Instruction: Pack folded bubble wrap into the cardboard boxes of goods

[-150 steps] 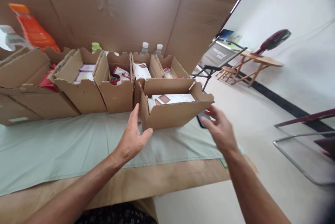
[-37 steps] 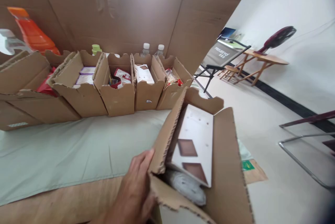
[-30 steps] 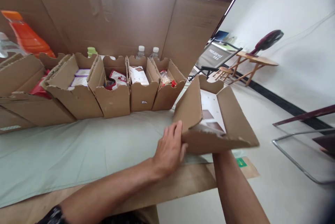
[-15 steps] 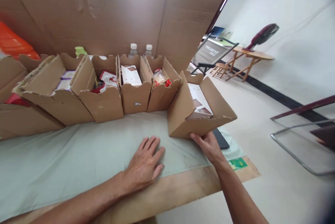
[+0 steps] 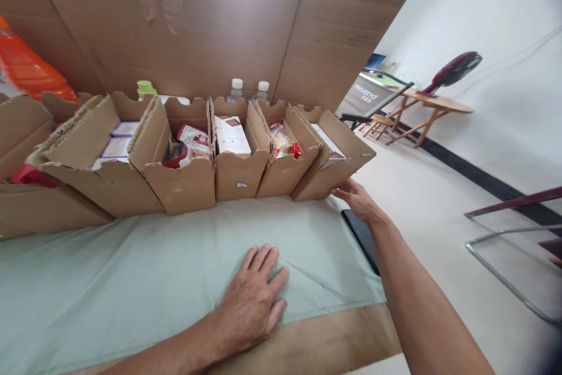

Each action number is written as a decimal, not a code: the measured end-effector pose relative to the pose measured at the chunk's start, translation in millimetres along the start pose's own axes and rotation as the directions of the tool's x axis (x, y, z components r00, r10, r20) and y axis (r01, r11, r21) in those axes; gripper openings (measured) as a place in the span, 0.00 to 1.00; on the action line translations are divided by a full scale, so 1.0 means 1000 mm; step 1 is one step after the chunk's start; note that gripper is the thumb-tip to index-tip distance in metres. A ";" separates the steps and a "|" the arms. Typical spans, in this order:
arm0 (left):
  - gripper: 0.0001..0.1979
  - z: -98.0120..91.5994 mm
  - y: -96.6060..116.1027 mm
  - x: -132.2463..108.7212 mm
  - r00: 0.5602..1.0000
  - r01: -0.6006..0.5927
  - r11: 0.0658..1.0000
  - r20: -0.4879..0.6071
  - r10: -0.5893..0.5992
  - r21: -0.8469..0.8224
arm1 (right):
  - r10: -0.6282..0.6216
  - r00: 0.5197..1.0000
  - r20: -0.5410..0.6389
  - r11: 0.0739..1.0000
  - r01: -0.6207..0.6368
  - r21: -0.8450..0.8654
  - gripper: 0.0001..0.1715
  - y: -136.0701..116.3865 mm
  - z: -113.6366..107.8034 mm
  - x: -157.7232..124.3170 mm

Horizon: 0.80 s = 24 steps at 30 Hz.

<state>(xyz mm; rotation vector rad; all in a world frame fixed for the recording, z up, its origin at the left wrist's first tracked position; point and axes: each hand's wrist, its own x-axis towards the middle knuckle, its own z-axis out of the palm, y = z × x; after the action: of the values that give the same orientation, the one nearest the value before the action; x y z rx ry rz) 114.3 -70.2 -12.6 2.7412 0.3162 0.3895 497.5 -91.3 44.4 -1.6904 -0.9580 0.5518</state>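
Observation:
My left hand (image 5: 257, 296) lies flat, fingers apart, on the pale green cloth (image 5: 132, 269) near the table's front edge. My right hand (image 5: 357, 198) reaches forward and touches the lower front corner of the rightmost cardboard box (image 5: 333, 158), which stands at the right end of a row of open boxes. That box holds a white pack with brown squares. The hand's fingers are curled against the box's base and grasp nothing.
Several open cardboard boxes (image 5: 184, 170) hold packets. Two water bottles (image 5: 246, 91) and an orange bottle (image 5: 30, 71) stand behind them, before a tall cardboard wall (image 5: 197, 30). A dark phone (image 5: 362, 234) lies at the table's right edge. Folding chair, small table and fan stand far right.
The rightmost box was lifted, turned and set down, then pushed back into the row. My left hand let go and came to rest flat on the cloth.

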 end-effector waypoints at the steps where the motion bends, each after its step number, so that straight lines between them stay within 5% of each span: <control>1: 0.26 0.000 0.000 0.000 1.000 0.002 1.000 -0.003 -0.002 -0.007 | 0.005 1.000 -0.001 1.000 -0.005 -0.005 0.30 0.000 0.001 0.005; 9: 0.26 -0.001 0.000 0.001 1.000 0.004 1.000 0.010 -0.004 -0.004 | 0.041 0.989 -0.145 0.994 -0.056 -0.099 0.23 0.006 0.014 0.008; 16: 0.26 -0.003 0.000 0.002 1.000 -0.001 1.000 0.016 0.001 -0.011 | -0.134 0.899 -0.417 0.980 0.058 -0.191 0.14 -0.030 0.038 -0.041; 22: 0.26 -0.003 0.000 0.002 1.000 0.018 0.999 0.019 -0.017 -0.032 | -0.314 0.944 -0.101 0.915 0.272 -0.298 0.37 -0.102 0.097 -0.045; 24: 0.25 0.000 -0.001 0.002 1.000 0.027 0.997 -0.005 -0.027 -0.067 | -0.360 0.932 0.037 0.830 0.338 -0.445 0.34 -0.117 0.114 -0.029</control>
<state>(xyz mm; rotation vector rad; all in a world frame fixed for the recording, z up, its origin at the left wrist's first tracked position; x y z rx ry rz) 115.8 -69.3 -13.0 2.6680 0.3355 0.3939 356.9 -36.8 114.5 -1.8506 -1.3998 0.0390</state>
